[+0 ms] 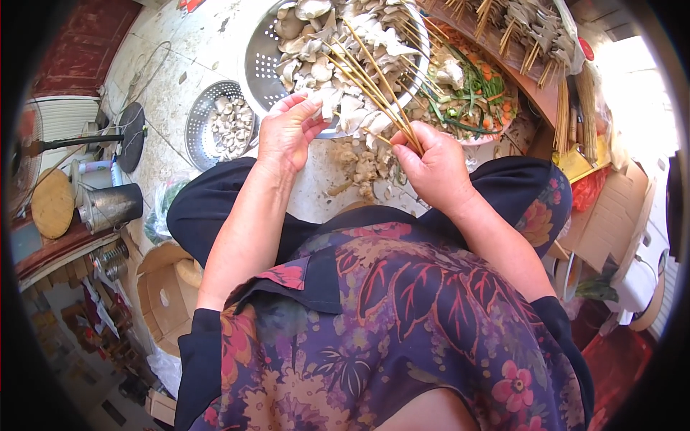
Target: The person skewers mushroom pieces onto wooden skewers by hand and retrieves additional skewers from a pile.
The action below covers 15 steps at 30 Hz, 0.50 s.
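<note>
Between my two hands runs a bamboo skewer threaded with pale oyster mushroom pieces (pixel 353 114). My left hand (pixel 288 126) pinches the skewer's far end, its fingers touching the outermost mushroom piece. In my right hand (pixel 431 161) is the near end of that skewer, along with a bundle of bare bamboo skewers (pixel 372 86) that fans out up and to the left. Just beyond both hands stands a large perforated metal colander (pixel 264 54), heaped with oyster mushrooms (pixel 318 40). More skewers lean over its right rim.
A smaller colander (pixel 197 126) of mushroom pieces stands at left. Mushroom trimmings (pixel 366 167) lie on the floor before me. At right are vegetable scraps (pixel 480 91) and a wooden board (pixel 531 97) bearing several filled skewers (pixel 517 27). A cardboard box (pixel 167 291) sits at lower left.
</note>
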Tool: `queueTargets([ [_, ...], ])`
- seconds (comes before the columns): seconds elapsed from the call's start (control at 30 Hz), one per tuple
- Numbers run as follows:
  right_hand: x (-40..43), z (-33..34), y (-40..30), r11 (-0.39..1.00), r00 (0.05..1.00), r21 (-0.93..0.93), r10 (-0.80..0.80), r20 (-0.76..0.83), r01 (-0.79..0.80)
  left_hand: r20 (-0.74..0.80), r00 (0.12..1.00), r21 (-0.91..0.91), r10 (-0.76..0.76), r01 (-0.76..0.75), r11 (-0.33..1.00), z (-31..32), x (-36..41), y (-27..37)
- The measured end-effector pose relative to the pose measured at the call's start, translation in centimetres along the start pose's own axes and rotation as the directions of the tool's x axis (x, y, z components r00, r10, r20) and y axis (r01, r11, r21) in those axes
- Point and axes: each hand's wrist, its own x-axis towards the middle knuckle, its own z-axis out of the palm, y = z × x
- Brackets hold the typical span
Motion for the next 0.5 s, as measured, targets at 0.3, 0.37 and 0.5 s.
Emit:
queueTargets([
  [0.3, 0.0, -0.1, 0.2, 0.995, 0.998, 0.078, 0.061, 0.029, -0.064, 0.103, 0.987, -0.058, 0.127, -0.121, 0.991, 0.6, -0.7, -0.9],
  [0.37, 0.0, -0.1, 0.2, 0.997, 0.998, 0.069, 0.044, 0.036, -0.047, 0.106, 0.99, -0.014, 0.097, -0.096, 0.995, 0.9, -0.8, -0.7],
  [0.5, 0.0, 0.2, 0.4, 0.995, 1.0, 0.099, -0.006, -0.019, 0.008, 0.108, 0.986, -0.025, 0.13, -0.128, 0.991, 1.2, -0.7, -0.6],
])
